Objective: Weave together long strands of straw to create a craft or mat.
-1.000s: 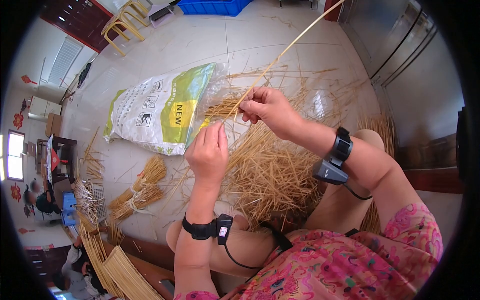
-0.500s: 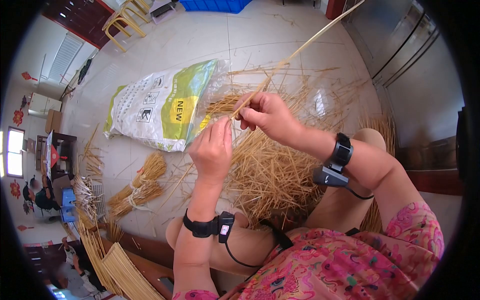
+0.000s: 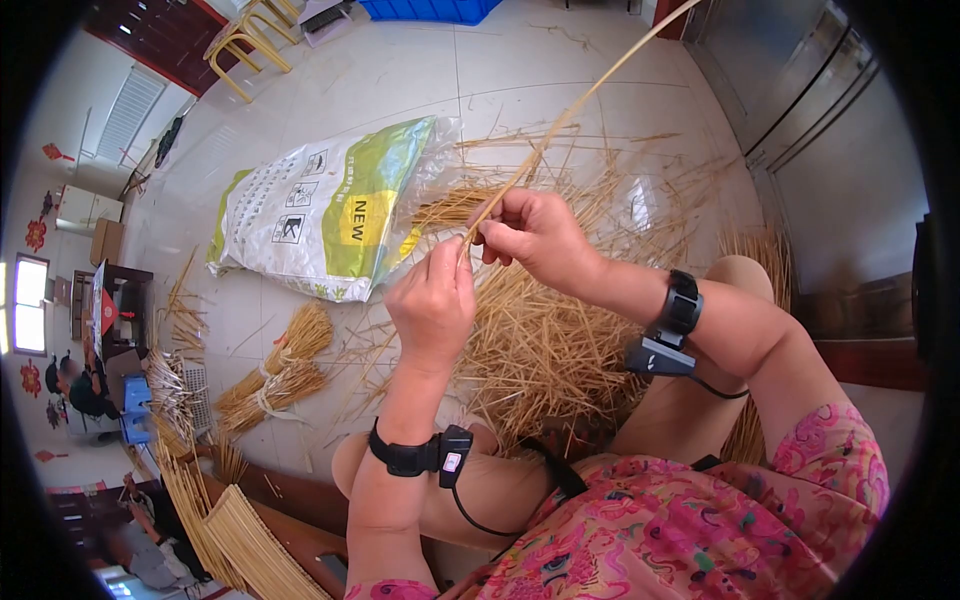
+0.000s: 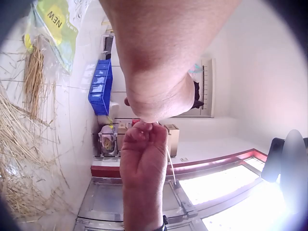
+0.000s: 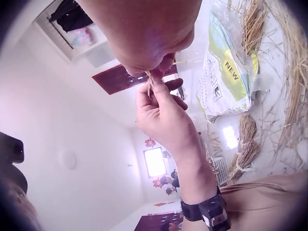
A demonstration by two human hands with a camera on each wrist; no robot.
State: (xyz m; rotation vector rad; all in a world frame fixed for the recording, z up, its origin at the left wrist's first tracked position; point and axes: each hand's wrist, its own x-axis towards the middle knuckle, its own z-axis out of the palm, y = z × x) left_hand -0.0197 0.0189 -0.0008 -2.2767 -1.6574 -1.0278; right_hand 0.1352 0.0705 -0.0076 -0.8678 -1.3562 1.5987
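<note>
A long pale straw stalk (image 3: pixel 603 85) runs from between the two hands up toward the top right of the head view. My left hand (image 3: pixel 432 308) pinches its lower end with thumb and fingertips. Just above and to the right, my right hand (image 3: pixel 545 240) pinches the same stalk between thumb and curled index finger. The fingertips of both hands nearly meet. In the right wrist view a short straw end (image 5: pixel 149 84) shows at the left hand's fingertips. Below the hands lies a heap of loose straw (image 3: pixel 555 350).
A white and green plastic bag (image 3: pixel 300 220) lies on the floor, straw at its mouth. Tied straw bundles (image 3: pixel 280 370) lie left of the heap. A blue crate (image 3: pixel 430 10) and a yellow-legged stool (image 3: pixel 245 50) stand farther off. Metal doors (image 3: pixel 840 150) are at right.
My left hand has moved up and right, closer to my right hand. The right hand has shifted slightly right and down, and the stalk's far end has swung a little.
</note>
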